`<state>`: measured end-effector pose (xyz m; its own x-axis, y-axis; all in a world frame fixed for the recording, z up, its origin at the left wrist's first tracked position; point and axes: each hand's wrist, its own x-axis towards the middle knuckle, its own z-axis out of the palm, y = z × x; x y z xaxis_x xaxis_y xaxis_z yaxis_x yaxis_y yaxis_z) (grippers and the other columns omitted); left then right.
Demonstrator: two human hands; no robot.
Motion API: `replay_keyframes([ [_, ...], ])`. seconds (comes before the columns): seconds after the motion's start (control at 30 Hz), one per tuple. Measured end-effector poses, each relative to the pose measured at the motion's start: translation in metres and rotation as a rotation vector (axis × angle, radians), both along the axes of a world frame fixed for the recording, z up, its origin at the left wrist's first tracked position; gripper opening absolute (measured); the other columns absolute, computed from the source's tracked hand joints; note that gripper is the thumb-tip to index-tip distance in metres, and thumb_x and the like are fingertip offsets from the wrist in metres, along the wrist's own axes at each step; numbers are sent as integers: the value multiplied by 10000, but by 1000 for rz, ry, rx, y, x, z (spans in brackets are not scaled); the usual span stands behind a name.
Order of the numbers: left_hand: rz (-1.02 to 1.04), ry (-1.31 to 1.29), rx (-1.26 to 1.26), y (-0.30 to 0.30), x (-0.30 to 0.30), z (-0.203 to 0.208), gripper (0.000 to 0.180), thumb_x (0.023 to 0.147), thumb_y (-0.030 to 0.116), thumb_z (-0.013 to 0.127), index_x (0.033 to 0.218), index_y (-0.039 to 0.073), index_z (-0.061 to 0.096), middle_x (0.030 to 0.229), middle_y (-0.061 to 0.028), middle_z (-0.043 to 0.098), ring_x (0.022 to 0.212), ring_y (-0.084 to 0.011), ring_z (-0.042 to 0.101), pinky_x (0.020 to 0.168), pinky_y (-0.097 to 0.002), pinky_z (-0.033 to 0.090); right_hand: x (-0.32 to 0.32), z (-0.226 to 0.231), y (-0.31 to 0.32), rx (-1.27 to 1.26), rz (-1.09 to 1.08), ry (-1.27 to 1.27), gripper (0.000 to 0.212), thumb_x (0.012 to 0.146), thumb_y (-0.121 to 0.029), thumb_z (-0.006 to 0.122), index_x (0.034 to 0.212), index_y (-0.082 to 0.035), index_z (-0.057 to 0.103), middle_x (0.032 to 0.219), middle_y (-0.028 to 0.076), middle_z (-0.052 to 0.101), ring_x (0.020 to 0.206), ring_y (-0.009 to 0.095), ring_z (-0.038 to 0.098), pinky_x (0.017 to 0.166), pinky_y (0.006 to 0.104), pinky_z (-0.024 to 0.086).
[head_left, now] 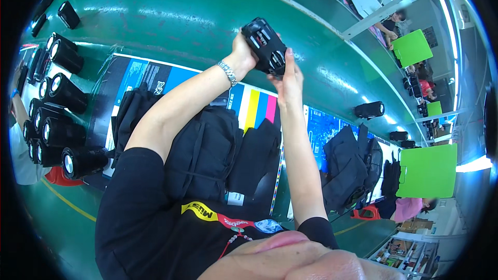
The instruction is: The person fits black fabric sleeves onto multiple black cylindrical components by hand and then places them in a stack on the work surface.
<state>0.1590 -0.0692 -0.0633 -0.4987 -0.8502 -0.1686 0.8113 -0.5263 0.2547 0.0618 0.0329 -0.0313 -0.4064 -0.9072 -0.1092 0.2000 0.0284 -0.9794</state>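
Observation:
A black portable speaker (pixel 265 45) is held up over the green worktop, tilted, with printed marks and glossy parts on the side that shows. My left hand (pixel 243 55), with a metal band at its wrist, grips the speaker's left side. On the opposite side and lower end, my right hand (pixel 288 79) is closed around it with the thumb along the edge. The undersides of the fingers are partly hidden behind the speaker. Below my hands lie black fabric bags (pixel 205 150) on printed sheets.
Several black cylindrical speakers (pixel 67 91) stand grouped at the left, beside another person's arm (pixel 21 109). A single speaker (pixel 369 110) lies to the right on the green worktop (pixel 171 21). More black bags (pixel 345 168) and a green panel (pixel 428 171) are at the right, near other people.

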Motion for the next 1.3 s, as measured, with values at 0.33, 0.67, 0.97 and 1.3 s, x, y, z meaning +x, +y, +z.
replay_keyframes([
  [0.33, 141, -649, -550, 7, -1, 32, 462, 970, 412, 433, 1185, 20, 550, 1140, -87, 630, 1059, -145, 576, 894, -304, 406, -59, 12, -8, -481, -147, 1289, 657, 604, -228, 844, 1133, -1, 527, 1080, 163, 566, 1009, 349, 483, 880, 415, 417],
  [0.67, -65, -1243, -1194, -36, -34, 62, 373, 896, 308, 605, 1144, 31, 638, 973, -32, 657, 782, -85, 535, 660, -225, 430, -60, -26, -31, -424, -119, 542, 660, 722, -276, 793, 1251, -17, 496, 1341, 218, 339, 1256, 331, 382, 1016, 378, 355],
  [0.97, -188, -1200, -1168, -24, -52, 83, 231, 830, 268, 705, 824, 39, 672, 712, 24, 607, 646, -55, 497, 575, -196, 369, -82, -15, -20, -301, 142, 67, 529, 691, -341, 799, 1036, 19, 623, 892, 58, 658, 791, 118, 610, 714, 243, 476],
  [1.3, 287, -1176, -1275, 16, -49, 87, 247, 912, 255, 600, 1051, 57, 648, 1033, -39, 592, 769, -107, 514, 670, -223, 417, -130, -25, -14, -319, 242, 156, 718, 909, -531, 509, 1319, 52, 422, 1264, 168, 526, 1179, 207, 471, 1008, 364, 335],
])
